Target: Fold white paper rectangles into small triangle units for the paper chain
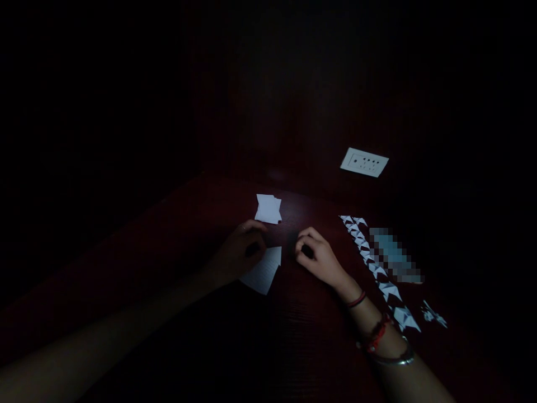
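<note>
View: head camera, sole view, dim light.
Left hand [240, 251]: over loose paper [267, 274], fingers curled toward the thumb; cannot tell whether the tips pinch the edge. The position probably steadies the paper.
Right hand [319, 256]: just beside, fingers curled, thumb and forefinger forming a ring; cannot tell whether anything thin is pinched.
Paper stack [268, 209]: beyond the left hand, presumably set there for easy reach.
Folded pieces [390, 290]: in a line right of the right hand, likely arranged so to leave the middle free.
Obscured: pixelated object [394, 254] beside the line, unidentifiable; small white items [434, 315] nearby, indistinct; loose paper partly covered by the left hand; table edges mostly lost in shadow.
</note>
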`<state>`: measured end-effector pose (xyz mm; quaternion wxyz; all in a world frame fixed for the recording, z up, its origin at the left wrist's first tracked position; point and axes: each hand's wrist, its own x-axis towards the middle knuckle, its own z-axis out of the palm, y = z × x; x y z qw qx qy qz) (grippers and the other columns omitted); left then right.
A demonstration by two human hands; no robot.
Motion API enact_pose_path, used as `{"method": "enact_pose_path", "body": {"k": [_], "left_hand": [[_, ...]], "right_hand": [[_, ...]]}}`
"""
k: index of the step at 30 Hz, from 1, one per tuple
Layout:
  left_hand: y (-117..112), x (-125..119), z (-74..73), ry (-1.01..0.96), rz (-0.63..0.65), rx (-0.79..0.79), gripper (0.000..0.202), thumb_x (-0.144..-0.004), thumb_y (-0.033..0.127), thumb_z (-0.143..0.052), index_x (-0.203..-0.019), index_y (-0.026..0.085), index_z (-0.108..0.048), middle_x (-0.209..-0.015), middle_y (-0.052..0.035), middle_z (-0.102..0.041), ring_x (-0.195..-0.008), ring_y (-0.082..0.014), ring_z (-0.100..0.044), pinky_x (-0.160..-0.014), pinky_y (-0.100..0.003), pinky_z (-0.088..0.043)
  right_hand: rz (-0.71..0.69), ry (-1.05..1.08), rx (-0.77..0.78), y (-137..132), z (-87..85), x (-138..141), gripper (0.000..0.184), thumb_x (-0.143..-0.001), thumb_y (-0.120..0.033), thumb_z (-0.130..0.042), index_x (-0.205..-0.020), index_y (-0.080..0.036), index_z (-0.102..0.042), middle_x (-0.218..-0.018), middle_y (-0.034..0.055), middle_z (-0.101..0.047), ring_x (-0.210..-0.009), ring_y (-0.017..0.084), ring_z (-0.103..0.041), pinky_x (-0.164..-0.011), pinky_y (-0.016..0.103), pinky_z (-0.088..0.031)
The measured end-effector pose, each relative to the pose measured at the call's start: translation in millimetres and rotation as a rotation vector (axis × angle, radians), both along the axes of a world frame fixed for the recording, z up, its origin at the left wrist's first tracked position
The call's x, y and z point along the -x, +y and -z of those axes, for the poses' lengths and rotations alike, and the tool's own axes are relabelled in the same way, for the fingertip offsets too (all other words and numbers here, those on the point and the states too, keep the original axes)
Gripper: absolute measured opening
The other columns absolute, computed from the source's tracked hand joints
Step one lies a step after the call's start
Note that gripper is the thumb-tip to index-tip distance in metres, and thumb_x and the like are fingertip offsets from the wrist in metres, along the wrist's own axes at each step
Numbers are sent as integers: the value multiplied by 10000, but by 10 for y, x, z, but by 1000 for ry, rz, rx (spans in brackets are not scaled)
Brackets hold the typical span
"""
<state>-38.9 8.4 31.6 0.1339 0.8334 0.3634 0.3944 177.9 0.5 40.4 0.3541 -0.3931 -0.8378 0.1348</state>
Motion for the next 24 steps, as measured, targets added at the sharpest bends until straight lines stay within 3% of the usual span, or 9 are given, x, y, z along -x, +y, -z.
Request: {"method": "enact_pose_path", "body": {"k": [3, 6, 11, 16, 21, 24], "left_hand": [[47, 31, 25, -20, -71, 17, 93, -735, 126, -511, -658, 164, -547, -1038, -28, -486, -982, -191, -476, -856, -365, -394], [22, 0, 6, -16, -39, 23, 96, -737, 125, -511, -664, 166, -558, -1029, -26, -490, -989, -188, -476, -860, -352, -397], [-60, -62, -44, -18, 19, 2, 100, -757, 124, -499, -697, 169, -565, -1023, -35, -480, -1019, -180, -461, -872, -329, -390], [1, -13, 24, 29, 47, 39, 74, -756, 157, -503, -716, 177, -563, -1060, -25, -466, -1017, -179, -460, -870, -331, -391], [155, 118, 93, 72, -37, 93, 94, -711, 167, -501, -632, 159, -552, -1023, -30, -503, -940, -186, -497, -838, -352, -405], [176, 135, 69, 34, -68, 85, 109, -754, 209, -489, -711, 172, -583, -990, -26, -523, -927, -182, -507, -846, -362, -397]], "right_hand": [[15, 57, -16, 13, 5, 6, 79, -756, -130, -498, -746, -187, -553, -862, 31, -474, -841, 151, -490, -773, 285, -393], [-18, 71, 14, -39, -4, 102, 106, -758, -183, -543, -859, -198, -569, -920, 40, -476, -888, 156, -492, -800, 287, -402], [24, 81, -11, -135, -36, 234, 87, -785, -130, -493, -769, -183, -560, -893, 40, -471, -856, 143, -493, -774, 269, -404], [25, 37, -12, -134, -35, 205, 90, -794, -136, -479, -775, -187, -551, -882, 39, -469, -859, 156, -484, -767, 292, -398], [31, 42, -15, -85, 2, 151, 109, -790, -113, -461, -771, -184, -541, -864, 39, -457, -836, 152, -478, -754, 281, -407], [28, 47, -6, -75, 12, 150, 104, -787, -116, -473, -767, -186, -547, -858, 35, -458, -823, 147, -482, -755, 273, -411]]}}
